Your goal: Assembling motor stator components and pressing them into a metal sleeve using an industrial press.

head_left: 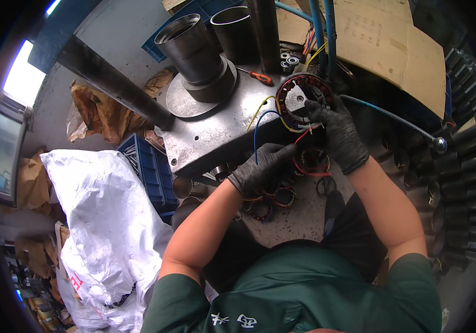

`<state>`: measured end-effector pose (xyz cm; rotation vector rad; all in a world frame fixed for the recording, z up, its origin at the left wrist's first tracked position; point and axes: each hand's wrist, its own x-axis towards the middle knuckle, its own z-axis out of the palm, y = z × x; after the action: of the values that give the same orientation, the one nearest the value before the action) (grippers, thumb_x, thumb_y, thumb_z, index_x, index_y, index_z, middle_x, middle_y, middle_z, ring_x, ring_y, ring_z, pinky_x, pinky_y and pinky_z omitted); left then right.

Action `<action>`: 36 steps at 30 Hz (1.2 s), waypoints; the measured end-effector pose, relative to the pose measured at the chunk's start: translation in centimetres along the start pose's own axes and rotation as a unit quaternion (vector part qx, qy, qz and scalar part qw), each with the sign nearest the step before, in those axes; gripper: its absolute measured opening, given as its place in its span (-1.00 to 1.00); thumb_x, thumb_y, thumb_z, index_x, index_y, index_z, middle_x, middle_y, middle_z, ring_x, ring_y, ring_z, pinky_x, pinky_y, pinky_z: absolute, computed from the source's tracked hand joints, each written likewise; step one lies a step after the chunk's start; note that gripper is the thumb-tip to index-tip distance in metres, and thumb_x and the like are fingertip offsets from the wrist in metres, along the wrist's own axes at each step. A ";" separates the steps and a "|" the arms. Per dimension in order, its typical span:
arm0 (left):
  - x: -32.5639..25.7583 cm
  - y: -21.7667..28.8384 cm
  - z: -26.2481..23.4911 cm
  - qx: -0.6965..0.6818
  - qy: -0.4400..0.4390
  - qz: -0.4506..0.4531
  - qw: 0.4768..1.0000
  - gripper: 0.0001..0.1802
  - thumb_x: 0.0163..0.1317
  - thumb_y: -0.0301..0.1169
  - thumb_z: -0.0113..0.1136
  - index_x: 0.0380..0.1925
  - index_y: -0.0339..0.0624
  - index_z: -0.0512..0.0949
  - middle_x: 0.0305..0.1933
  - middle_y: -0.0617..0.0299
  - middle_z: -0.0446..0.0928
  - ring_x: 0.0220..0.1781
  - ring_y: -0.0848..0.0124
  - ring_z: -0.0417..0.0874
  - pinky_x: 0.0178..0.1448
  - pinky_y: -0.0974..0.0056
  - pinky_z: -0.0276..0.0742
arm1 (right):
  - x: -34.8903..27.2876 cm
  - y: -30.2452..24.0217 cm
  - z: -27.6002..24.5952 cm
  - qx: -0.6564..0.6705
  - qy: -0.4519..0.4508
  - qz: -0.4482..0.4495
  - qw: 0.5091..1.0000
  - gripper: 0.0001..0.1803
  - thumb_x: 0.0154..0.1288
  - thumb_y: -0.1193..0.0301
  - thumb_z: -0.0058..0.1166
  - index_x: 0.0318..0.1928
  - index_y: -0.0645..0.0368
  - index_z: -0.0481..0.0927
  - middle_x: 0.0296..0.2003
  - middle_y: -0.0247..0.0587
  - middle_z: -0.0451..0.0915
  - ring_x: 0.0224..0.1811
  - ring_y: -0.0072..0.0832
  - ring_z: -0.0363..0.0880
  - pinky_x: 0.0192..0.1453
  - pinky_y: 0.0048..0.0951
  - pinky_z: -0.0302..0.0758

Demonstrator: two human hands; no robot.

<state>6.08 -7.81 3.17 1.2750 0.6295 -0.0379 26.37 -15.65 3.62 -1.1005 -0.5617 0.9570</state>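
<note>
A stator ring (283, 93) with reddish-brown windings stands at the right end of a metal machine bed. My right hand (342, 133), in a dark grey glove, grips its right near side, fingers curled over the rim. Yellow (257, 115), blue (260, 125) and red wires (303, 135) come off the ring toward me. My left hand (264, 166), gloved likewise, is closed near the bed's front edge, its fingertips at the red wire. The blue wire's end hangs over the back of this hand.
On the metal bed (190, 141) stand a steel cylinder (193, 55) and an orange-handled screwdriver (261, 77). Bearings (289, 60) lie behind the stator. A lever with a ball knob (440, 145) juts out rightward. Several wired rings (285, 196) lie below. A white sack (104, 205) and blue crate (152, 172) stand left.
</note>
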 end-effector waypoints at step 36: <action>2.8 -0.8 -0.5 0.201 0.362 0.430 0.802 -0.71 0.27 -0.54 0.31 0.01 -0.27 0.67 -0.10 -0.04 0.66 -0.06 0.08 0.72 0.05 0.15 0.63 | -0.6 3.3 2.4 0.012 0.011 0.050 0.999 -0.67 0.45 0.36 0.21 0.14 0.17 0.55 -0.12 -0.22 0.71 -0.10 -0.42 0.75 -0.04 -0.33 0.76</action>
<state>7.92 -6.71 1.15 1.9085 0.6353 1.1819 22.97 -14.51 1.52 -1.1243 -0.4800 1.0355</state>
